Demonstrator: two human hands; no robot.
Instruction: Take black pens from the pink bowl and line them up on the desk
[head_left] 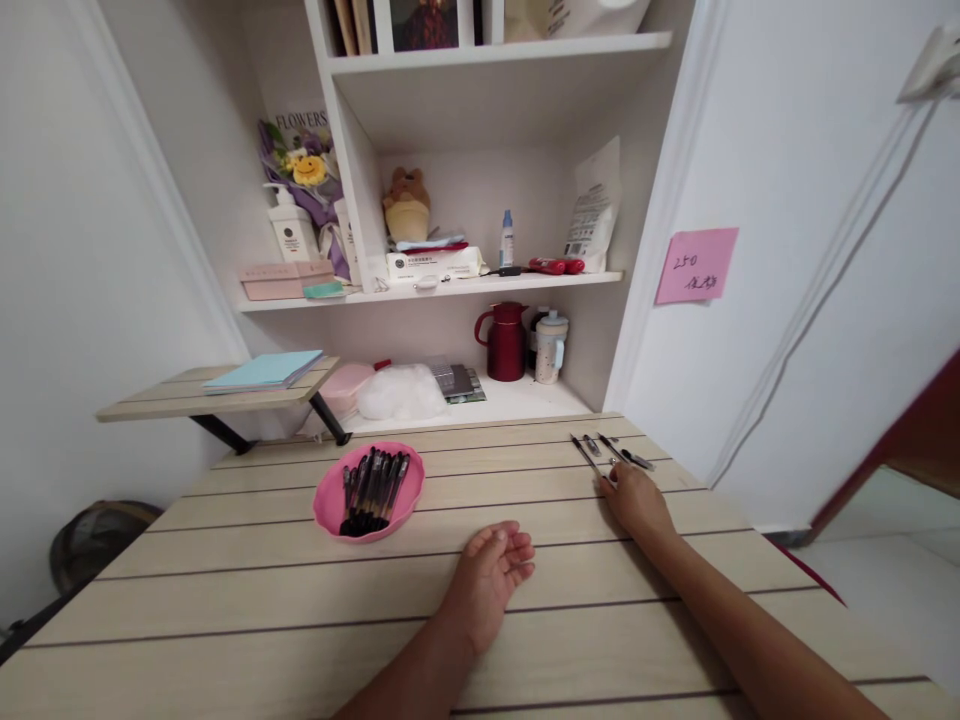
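My left hand [491, 570] rests on the wooden table with its palm turned inward. Its fingers are loosely curled and apart, holding nothing. Farther right, my right hand [637, 505] reaches to a small group of pen parts, its fingers pinched at the near end of a slim dark pen [585, 455]. Just beyond those fingertips lie a short clear-and-dark pen piece [592, 445], another thin pen part [611, 448] and a black pen cap [637, 460]. To the left, a pink scalloped dish [409, 500] holds several black pens [373, 490] lying side by side.
A raised wooden shelf [172, 395] carrying blue paper [266, 370] stands at the back left. Behind the table [300, 610], white shelving holds a red jug [506, 343], a pale cup [550, 350] and a white plastic bag [401, 392]. A pink note [697, 265] is on the right wall.
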